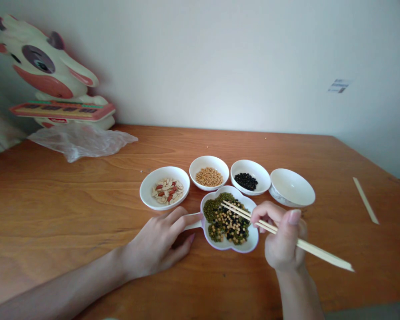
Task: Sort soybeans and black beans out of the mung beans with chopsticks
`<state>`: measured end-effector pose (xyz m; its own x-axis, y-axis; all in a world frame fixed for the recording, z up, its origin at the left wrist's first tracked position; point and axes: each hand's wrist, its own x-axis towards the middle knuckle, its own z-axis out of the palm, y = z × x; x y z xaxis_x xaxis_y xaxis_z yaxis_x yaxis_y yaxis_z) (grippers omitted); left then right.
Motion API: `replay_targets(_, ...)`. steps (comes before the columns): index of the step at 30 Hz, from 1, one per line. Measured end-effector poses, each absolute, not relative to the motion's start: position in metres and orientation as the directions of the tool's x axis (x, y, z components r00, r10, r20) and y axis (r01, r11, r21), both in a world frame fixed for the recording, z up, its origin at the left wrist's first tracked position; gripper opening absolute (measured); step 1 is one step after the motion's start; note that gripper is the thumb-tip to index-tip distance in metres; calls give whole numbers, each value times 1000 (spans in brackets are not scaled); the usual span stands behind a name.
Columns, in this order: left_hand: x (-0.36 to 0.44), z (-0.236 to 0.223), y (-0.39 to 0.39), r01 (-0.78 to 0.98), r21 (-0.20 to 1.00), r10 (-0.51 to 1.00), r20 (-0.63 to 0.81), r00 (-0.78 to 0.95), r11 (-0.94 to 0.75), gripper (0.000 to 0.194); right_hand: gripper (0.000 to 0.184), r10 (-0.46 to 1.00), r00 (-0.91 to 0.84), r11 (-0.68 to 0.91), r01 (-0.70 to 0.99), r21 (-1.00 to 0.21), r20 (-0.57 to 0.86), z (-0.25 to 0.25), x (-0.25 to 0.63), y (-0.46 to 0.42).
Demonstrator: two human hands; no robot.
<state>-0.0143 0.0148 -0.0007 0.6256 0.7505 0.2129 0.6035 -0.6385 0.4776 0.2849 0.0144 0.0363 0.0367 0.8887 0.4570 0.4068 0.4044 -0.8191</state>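
My left hand grips the short handle of a white flower-shaped dish, index finger along it and thumb below. The dish holds mung beans mixed with soybeans and black beans. In my right hand is a pair of wooden chopsticks, their tips over the beans in the dish; whether they pinch a bean I cannot tell. Just behind the dish stand a white bowl of soybeans and a white bowl of black beans.
At left is a white bowl of peanuts; at right, a bare-bottomed white bowl. A wooden stick lies far right. A plastic bag and cow-shaped toy keyboard are back left, by the wall.
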Motion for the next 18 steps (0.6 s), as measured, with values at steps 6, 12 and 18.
replay_targets(6, -14, -2, 15, 605, 470, 750, 224, 622, -643, 53, 94, 768, 220, 480, 423, -768, 601, 44, 286, 15)
replay_targets(12, -15, -2, 13, 610, 462, 751, 229, 619, -644, 52, 87, 599, 525, 459, 394, -796, 605, 52, 282, 15)
replay_targets(18, -14, -1, 15, 598, 472, 746, 234, 623, -648, 54, 92, 714, 457, 408, 342, -846, 529, 51, 290, 16)
